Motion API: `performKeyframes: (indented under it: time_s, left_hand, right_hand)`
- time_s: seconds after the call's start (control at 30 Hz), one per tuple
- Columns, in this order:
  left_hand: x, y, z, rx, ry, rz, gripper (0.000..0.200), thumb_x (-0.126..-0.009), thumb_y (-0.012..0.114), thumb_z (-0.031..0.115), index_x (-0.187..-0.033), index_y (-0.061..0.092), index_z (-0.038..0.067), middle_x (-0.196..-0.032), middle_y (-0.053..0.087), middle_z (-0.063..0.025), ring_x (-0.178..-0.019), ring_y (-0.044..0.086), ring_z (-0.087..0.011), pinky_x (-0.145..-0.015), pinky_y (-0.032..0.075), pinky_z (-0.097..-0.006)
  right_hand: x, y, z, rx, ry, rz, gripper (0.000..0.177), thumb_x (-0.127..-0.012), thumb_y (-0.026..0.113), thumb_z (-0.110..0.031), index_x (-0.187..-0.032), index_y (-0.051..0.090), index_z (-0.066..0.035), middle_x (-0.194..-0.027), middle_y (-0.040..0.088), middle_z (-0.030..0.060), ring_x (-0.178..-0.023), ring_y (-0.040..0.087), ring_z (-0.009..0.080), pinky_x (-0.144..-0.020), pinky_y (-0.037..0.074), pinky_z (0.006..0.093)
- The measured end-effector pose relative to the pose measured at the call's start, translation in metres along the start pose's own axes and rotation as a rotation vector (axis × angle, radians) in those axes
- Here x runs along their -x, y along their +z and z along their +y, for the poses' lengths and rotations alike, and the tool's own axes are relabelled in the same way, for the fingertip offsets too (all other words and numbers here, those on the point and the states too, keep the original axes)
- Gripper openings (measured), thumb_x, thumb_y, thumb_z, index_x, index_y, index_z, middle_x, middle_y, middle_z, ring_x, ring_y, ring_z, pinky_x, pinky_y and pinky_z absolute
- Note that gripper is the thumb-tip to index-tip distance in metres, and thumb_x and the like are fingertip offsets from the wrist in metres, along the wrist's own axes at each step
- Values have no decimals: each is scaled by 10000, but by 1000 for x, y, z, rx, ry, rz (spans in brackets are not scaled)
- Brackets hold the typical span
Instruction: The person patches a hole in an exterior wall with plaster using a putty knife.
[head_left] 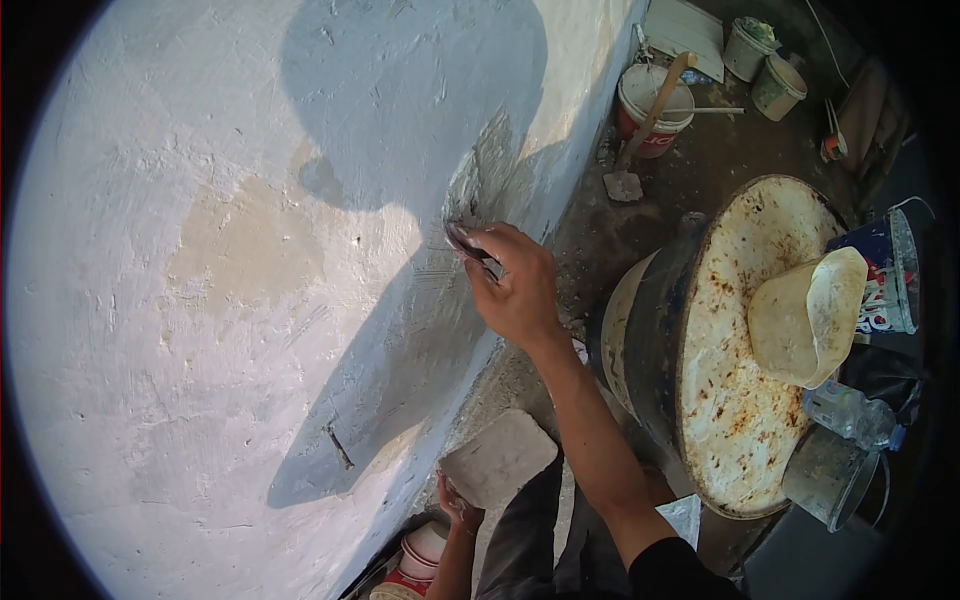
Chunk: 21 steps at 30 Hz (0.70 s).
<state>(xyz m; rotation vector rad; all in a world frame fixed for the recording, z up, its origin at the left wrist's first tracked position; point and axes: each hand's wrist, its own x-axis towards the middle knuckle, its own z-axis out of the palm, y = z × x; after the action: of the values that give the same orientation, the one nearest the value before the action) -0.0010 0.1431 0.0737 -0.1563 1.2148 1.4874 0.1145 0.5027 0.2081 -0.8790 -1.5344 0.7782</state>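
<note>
My right hand [515, 280] is closed around a small dark scraper [465, 240], pressed to the painted wall [230, 380]. Just above the blade is a rough grey smear of filler [485, 165] on the wall. Lower down, my left hand [460, 502] grips the edge of a shallow square tray [500, 460] whose surface looks coated in grey filler. The tray is close to the foot of the wall, in front of my legs. Fingers beneath it are partly hidden.
On my right stands a drum with a rusty lid [730, 400], bearing a cut plastic container [800, 325] and a water bottle [850, 415]. A bucket [655, 105] and a wooden-handled tool [655, 115] stand beyond. A nail-like piece [340, 448] sticks from the wall.
</note>
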Motion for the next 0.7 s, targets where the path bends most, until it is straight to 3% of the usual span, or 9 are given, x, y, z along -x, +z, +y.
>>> performKeyframes:
  time_s: [0.13, 0.27, 0.5, 0.7]
  left_hand:
    - [0, -6, -3, -77, 55, -29, 540, -993, 362, 471, -1375, 397, 91, -1295, 543, -103, -1189, 536, -259, -1019, 441, -432]
    - [2, -6, -8, -151, 129, 1, 547, -966, 380, 525, -1312, 506, 119, -1244, 581, -89, -1124, 570, -266, -977, 454, -427]
    - [13, 4, -9, 8, 6, 36, 542, -978, 356, 521, -1302, 509, 114, -1244, 583, -90, -1133, 571, -267, -973, 463, -431]
    - [14, -14, -19, -71, 77, -21, 560, -983, 343, 523, -1342, 463, 111, -1275, 559, -86, -1181, 541, -259, -1007, 435, -437]
  right_hand:
    - [23, 4, -10, -77, -84, -55, 333, -731, 629, 102, -1050, 670, 20, -969, 680, 172, -861, 683, 300, -748, 543, 348]
    - [37, 9, -20, -137, -84, -86, 344, -715, 637, 102, -1048, 670, 22, -982, 681, 172, -888, 680, 302, -763, 545, 354]
    - [69, 5, -34, -132, -112, -109, 361, -696, 613, 112, -1042, 662, 22, -1004, 684, 158, -929, 674, 297, -790, 554, 365]
    - [62, -36, -11, -9, 95, 243, 250, -825, 589, 69, -1067, 647, 41, -968, 685, 172, -886, 693, 279, -745, 532, 341]
